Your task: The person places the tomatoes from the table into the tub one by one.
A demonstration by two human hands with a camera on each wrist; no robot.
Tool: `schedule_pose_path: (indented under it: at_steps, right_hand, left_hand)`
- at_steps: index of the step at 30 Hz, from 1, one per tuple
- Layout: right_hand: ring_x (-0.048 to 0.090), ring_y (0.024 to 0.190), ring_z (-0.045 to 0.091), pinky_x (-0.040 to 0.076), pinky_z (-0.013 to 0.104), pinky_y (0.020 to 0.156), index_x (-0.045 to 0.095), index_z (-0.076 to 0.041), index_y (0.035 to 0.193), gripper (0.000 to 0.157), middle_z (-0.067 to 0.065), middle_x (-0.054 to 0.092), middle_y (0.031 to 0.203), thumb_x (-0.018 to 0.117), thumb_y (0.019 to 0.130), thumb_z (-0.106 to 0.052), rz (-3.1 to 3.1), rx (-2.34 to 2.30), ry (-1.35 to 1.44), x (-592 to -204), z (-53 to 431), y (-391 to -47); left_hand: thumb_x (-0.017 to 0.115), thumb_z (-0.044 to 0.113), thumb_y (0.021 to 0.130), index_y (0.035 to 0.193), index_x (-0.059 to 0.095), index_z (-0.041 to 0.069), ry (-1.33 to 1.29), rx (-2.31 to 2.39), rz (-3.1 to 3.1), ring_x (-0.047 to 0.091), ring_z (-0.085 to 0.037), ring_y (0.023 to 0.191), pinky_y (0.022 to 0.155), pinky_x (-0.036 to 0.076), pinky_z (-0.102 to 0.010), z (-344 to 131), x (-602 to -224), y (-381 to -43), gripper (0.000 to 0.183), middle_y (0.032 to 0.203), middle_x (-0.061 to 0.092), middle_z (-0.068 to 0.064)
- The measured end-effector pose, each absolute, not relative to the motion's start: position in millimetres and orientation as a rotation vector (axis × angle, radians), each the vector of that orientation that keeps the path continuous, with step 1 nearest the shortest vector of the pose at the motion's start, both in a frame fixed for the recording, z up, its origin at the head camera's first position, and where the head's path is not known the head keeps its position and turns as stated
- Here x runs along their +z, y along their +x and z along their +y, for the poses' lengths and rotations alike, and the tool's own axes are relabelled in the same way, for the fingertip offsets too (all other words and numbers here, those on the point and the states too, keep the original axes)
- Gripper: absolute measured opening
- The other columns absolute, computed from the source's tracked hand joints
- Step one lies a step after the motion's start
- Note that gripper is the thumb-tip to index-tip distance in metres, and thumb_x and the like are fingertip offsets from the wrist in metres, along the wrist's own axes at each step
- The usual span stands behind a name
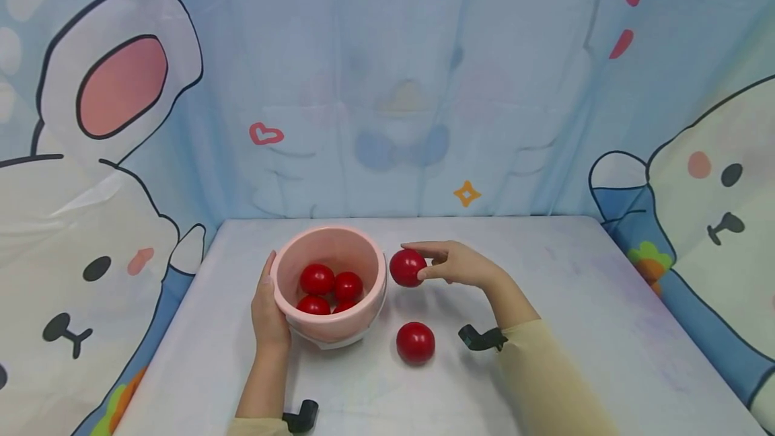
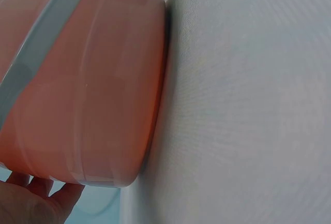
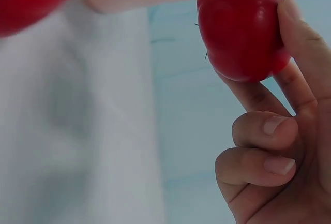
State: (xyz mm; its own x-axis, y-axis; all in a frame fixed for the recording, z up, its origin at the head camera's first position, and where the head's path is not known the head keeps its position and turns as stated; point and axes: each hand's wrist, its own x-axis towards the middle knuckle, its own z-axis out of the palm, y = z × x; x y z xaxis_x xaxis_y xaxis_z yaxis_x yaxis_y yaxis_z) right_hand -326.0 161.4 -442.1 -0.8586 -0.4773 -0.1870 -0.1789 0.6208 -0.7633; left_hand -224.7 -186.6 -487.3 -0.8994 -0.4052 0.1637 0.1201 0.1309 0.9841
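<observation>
My right hand [image 1: 466, 264] pinches a red tomato [image 1: 407, 268] between thumb and fingers, just right of a pink bucket [image 1: 329, 330]. In the right wrist view the other fingers [image 3: 256, 164] are folded toward the palm, and thin green stem tips show on the held tomato [image 3: 240, 30]. Against the bucket's left outer wall rests my left hand [image 1: 270, 315], its fingers extended along it; the left wrist view shows fingertips touching the pink wall [image 2: 103, 79]. Several tomatoes [image 1: 317, 279] lie inside the bucket. Another tomato [image 1: 416, 343] sits on the table in front of the right hand.
A pale handle [image 2: 33, 48] hangs down across the bucket's outside. The white-covered table [image 1: 533, 247] ends at a light blue cartoon curtain [image 1: 399, 32] at the back. Dark wrist mounts [image 1: 482, 338] stick out from both forearms.
</observation>
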Motion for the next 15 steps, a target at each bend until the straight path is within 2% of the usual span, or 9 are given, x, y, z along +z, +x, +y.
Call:
schedule_pose_path:
  at_steps: [4,6,9,15]
  right_hand:
    - [0.059,0.097,0.026,0.053,0.036,0.066,0.051,-0.057,0.133,0.061,-0.006,0.067,0.116,0.077,0.078,-0.056,2.499,-1.095,-0.569,-413,161,-332]
    - [0.058,0.088,0.026,0.050,0.033,0.063,0.051,-0.057,0.133,0.061,-0.004,0.067,0.114,0.077,0.078,-0.057,2.498,-1.100,-0.581,-399,161,-335]
    - [0.056,0.085,0.025,0.048,0.031,0.061,0.051,-0.057,0.132,0.062,-0.002,0.067,0.112,0.077,0.076,-0.058,2.498,-1.106,-0.589,-380,157,-337]
    - [0.058,0.093,0.029,0.047,0.029,0.060,0.051,-0.054,0.135,0.063,0.001,0.068,0.110,0.077,0.078,-0.055,2.483,-1.111,-0.654,-357,151,-341]
  left_hand:
    - [0.031,0.062,0.100,0.143,0.039,0.056,0.285,-1.817,-2.026,0.031,-0.003,0.146,0.121,0.031,-0.042,-187,-487,-224,0.044,0.152,0.039,0.027]
    - [0.031,0.062,0.100,0.143,0.039,0.055,0.284,-1.820,-2.020,0.031,-0.003,0.146,0.121,0.031,-0.042,-187,-487,-224,0.044,0.153,0.039,0.026]
    - [0.030,0.062,0.100,0.143,0.039,0.055,0.282,-1.828,-2.014,0.031,-0.004,0.146,0.121,0.031,-0.043,-187,-487,-225,0.044,0.153,0.039,0.024]
    - [0.031,0.062,0.100,0.143,0.039,0.055,0.280,-1.829,-2.014,0.032,-0.004,0.146,0.121,0.030,-0.043,-186,-487,-225,0.044,0.154,0.040,0.023]
